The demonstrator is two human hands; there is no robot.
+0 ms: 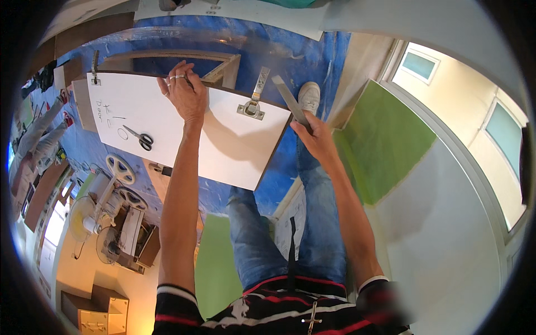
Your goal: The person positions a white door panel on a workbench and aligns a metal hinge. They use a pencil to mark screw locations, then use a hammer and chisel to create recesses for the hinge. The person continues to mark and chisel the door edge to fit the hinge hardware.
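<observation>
A white cabinet door [223, 151] with a dark edge lies in front of me. My left hand [187, 95] is on its far edge, fingers bent over it, gripping the door. In my right hand [318, 139] is a flat grey metal file [289, 97], pointing away from me just beyond the door's right edge; whether it touches that edge I cannot tell. One metal hinge [251, 109] is mounted near the right end, another hinge [95, 75] at the far left corner. Black-handled scissors [144, 140] lie on the door, near pencil marks.
Blue sheeting [268, 33] covers the floor. Beyond the door is a wooden frame [229, 70]. A green-painted wall patch [385, 145] and a window stand to my right. At left are a standing fan [109, 245], wheels [120, 169] and another person's legs [42, 134].
</observation>
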